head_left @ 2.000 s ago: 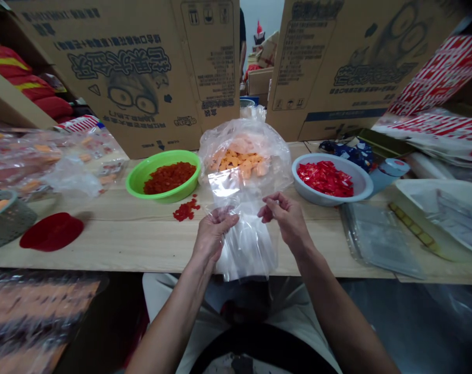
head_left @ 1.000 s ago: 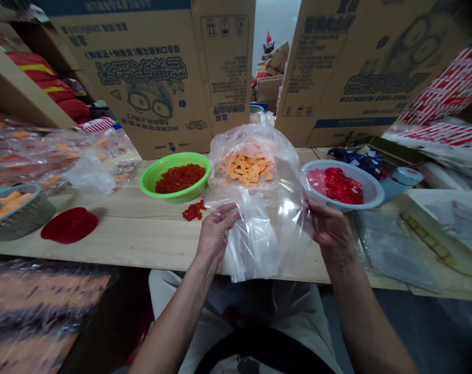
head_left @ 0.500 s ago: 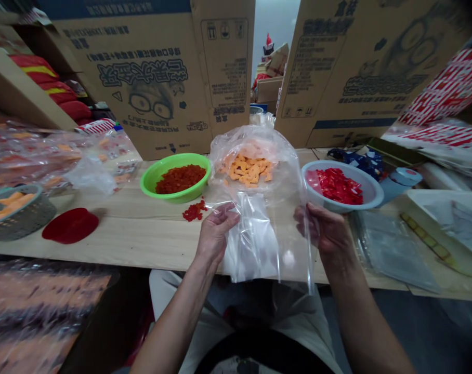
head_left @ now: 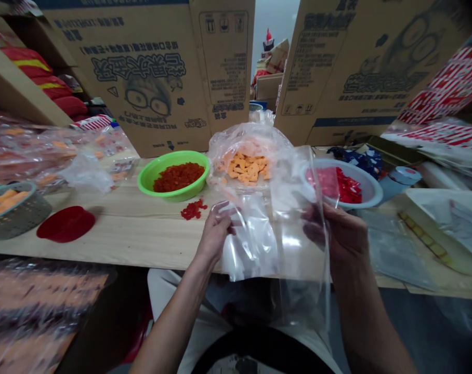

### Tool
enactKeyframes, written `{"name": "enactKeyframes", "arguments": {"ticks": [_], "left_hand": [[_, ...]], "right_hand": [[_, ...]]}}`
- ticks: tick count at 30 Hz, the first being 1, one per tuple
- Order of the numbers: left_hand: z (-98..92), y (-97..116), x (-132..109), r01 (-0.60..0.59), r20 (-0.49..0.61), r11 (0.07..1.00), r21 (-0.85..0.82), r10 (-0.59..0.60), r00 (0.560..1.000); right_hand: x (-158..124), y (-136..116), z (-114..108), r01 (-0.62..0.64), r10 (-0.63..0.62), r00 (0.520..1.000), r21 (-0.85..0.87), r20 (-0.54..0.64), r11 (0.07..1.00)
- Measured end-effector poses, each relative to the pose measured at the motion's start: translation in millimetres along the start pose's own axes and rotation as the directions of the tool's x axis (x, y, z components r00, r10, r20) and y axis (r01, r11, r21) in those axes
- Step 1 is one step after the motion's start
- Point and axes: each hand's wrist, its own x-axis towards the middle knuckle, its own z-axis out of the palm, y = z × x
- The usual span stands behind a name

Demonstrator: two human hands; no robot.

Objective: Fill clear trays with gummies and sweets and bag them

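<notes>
Clear plastic bag (head_left: 294,249) pinched in the half-closed left hand (head_left: 214,239) and right hand (head_left: 343,234) — thin, slippery film, with a slide onto the table (head_left: 103,228) likely from any slackened grip.

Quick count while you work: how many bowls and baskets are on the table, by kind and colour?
Green bowl: 1
White bowl: 1
Grey woven basket: 1
Total: 3
</notes>
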Motion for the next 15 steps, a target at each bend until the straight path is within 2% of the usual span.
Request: {"name": "enactKeyframes", "arguments": {"ticks": [1,2,4,5,6,8,10,11,13,15], "left_hand": [[-2.3,7,-2,-0.093,-0.077,0.983,0.16,0.106,0.991],[-4.4,16,-5,-0.18,-0.135,0.919,0.349,0.24,0.961],[-5.5,36,-10,-0.261,-0.135,0.67,0.695,0.477,0.868],[-3.3,45,-12,-0.247,-0.094,0.533,0.809,0.532,0.841],[1.1,50,-13,-0.213,-0.054,0.422,0.881,0.537,0.842],[15.7,46,-14,-0.147,0.008,0.294,0.944,0.425,0.905],[33.9,23,-12,-0.135,0.072,0.272,0.953,0.229,0.971],[42.3,8,-11,-0.148,0.111,0.295,0.944,0.138,0.984],[54.5,-22,-9,-0.158,0.165,0.4,0.903,0.017,0.986],[59.8,-42,-8,-0.167,0.209,0.541,0.824,-0.017,0.978]], "right_hand": [[-1,-3,-2,0.008,-0.008,1.0,-0.007,0.002,1.0],[-2,-6,-4,0.023,-0.023,1.0,-0.016,0.004,1.0],[-3,-13,-9,0.061,-0.061,0.998,-0.034,0.001,0.998],[-3,-14,-9,0.08,-0.08,0.997,-0.042,-0.006,0.996],[-2,-14,-8,0.093,-0.094,0.996,-0.051,-0.008,0.994],[0,-5,0,0.082,-0.081,0.997,-0.08,0.013,0.993],[5,17,10,0.031,-0.026,0.999,-0.132,0.043,0.991],[10,31,14,-0.005,0.012,0.999,-0.173,0.039,0.985],[20,62,17,-0.071,0.063,0.997,-0.28,-0.039,0.957],[31,87,11,-0.152,0.101,0.982,-0.342,-0.161,0.927]]}}
